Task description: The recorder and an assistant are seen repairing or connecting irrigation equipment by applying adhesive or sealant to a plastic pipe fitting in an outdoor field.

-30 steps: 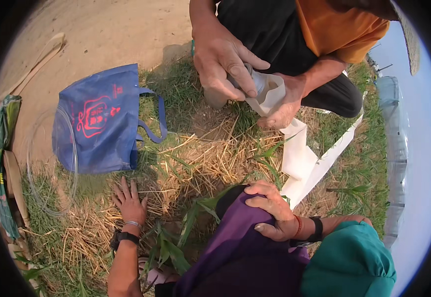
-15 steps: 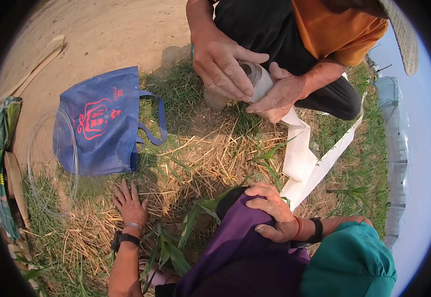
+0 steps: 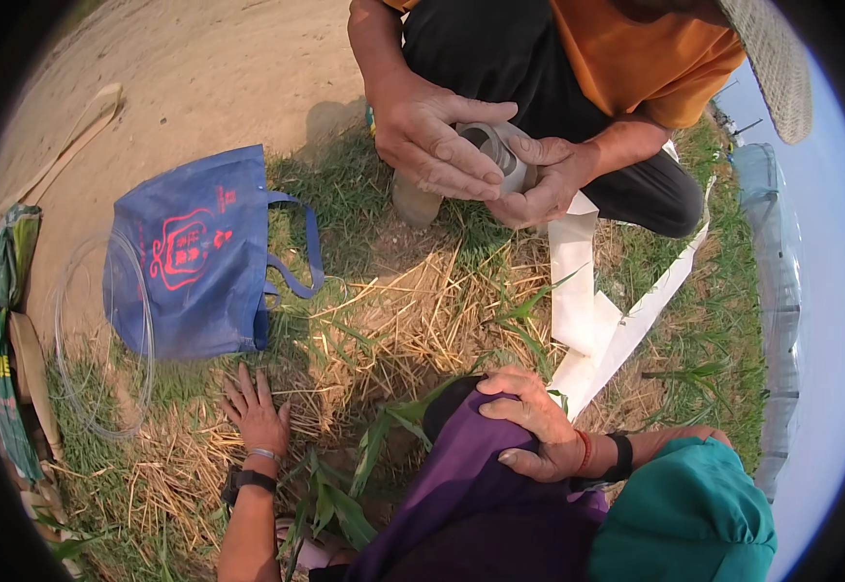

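Observation:
My left hand point(image 3: 256, 417) lies palm down on the straw and grass, fingers spread, near the lower edge of a blue cloth bag point(image 3: 190, 252). A dark wristband and a thin bracelet circle that wrist. My right hand point(image 3: 534, 427) rests over my purple-clad knee point(image 3: 481, 436), fingers apart and curved over it, holding nothing. Across from me, a crouching person in an orange shirt holds a hollow, round grey-white piece point(image 3: 505, 155) between both hands point(image 3: 452, 145); its exact kind I cannot tell. Below those hands, a flat white strip point(image 3: 573, 281) lies folded on the ground.
A loop of clear tubing point(image 3: 102, 335) lies beside the bag. Green printed sacking point(image 3: 0, 339) and a beige strap point(image 3: 83, 136) are at the far left. Leafy green plants point(image 3: 340, 500) stand between my arms. Clear plastic sheeting point(image 3: 777, 291) runs along the right.
The other person's hands have shifted slightly, and more of the round piece's open end shows. The hanging part of the white strip has straightened. My two hands stay in place.

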Demonstrator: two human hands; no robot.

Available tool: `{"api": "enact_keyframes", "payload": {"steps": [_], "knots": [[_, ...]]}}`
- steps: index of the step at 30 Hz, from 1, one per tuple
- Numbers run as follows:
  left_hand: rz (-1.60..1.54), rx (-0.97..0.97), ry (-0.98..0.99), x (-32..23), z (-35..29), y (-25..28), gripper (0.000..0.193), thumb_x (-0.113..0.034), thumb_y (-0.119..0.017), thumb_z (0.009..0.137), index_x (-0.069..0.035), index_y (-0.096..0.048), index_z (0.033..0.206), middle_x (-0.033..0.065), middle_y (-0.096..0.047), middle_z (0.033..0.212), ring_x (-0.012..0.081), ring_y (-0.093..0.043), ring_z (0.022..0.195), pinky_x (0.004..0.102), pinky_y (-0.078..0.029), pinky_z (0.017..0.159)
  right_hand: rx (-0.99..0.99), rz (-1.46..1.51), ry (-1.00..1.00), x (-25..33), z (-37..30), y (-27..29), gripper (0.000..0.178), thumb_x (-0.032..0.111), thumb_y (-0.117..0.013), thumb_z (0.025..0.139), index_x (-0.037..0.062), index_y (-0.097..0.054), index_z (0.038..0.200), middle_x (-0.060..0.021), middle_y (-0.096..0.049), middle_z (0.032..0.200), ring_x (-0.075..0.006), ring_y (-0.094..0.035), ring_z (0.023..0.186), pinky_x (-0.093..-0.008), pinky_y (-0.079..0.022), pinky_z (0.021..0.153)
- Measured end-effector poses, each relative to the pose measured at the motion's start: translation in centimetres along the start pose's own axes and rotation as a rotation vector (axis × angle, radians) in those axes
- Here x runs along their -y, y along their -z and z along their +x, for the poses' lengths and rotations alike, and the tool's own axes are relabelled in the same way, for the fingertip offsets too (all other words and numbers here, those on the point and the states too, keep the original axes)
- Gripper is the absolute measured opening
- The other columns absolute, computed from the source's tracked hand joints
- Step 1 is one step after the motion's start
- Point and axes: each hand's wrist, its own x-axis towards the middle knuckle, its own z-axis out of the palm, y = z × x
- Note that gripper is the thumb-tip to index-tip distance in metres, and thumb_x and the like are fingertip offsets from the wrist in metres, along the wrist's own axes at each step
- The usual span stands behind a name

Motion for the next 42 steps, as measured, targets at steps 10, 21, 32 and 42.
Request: {"api": "enact_keyframes", "payload": {"steps": [10, 21, 32, 42], "knots": [[-0.026, 0.01, 0.004, -0.09, -0.01, 0.26, 0.078, -0.036, -0.063, 0.087, -0.004, -0.028, 0.149, 0.0165, -0.005, 0.161, 0.0469, -0.003, 0.145, 0.0613, -0.008, 0.114, 0.007, 0.008, -0.006, -0.07, -0.06, -0.05, 0.052, 0.025, -0.068, 0.082, 0.0035, -0.054, 0.128, -0.0186, -0.048, 0.134, -0.0382, -0.046, 0.125, -0.0528, -0.029, 0.11], [-0.01, -0.01, -0.016, 0.28, -0.02, -0.35, 0.08, -0.035, -0.064, 0.087, -0.003, -0.025, 0.149, 0.0174, -0.003, 0.161, 0.0476, -0.002, 0.145, 0.0624, -0.007, 0.114, 0.005, 0.0, -0.012, -0.11, -0.1, -0.05, 0.051, 0.026, -0.068, 0.083, 0.0032, -0.055, 0.127, -0.0187, -0.049, 0.134, -0.0385, -0.046, 0.125, -0.0525, -0.03, 0.109], [-0.021, 0.009, -0.009, 0.05, -0.07, 0.1, 0.079, -0.035, -0.064, 0.087, -0.002, -0.026, 0.149, 0.0179, -0.004, 0.161, 0.0476, -0.003, 0.145, 0.0619, -0.007, 0.114, 0.004, -0.01, -0.021, -0.02, -0.28, 0.03, 0.051, 0.025, -0.069, 0.083, 0.0039, -0.055, 0.127, -0.019, -0.049, 0.134, -0.039, -0.046, 0.126, -0.053, -0.031, 0.109], [-0.023, 0.019, -0.005, 0.01, 0.0, 0.1, 0.081, -0.036, -0.064, 0.087, -0.003, -0.025, 0.15, 0.0168, -0.004, 0.161, 0.0467, -0.001, 0.145, 0.061, -0.006, 0.114, -0.006, 0.011, -0.03, -0.08, -0.42, 0.04, 0.05, 0.026, -0.068, 0.083, 0.0045, -0.055, 0.126, -0.0185, -0.049, 0.134, -0.0391, -0.045, 0.126, -0.0526, -0.031, 0.109]]}}
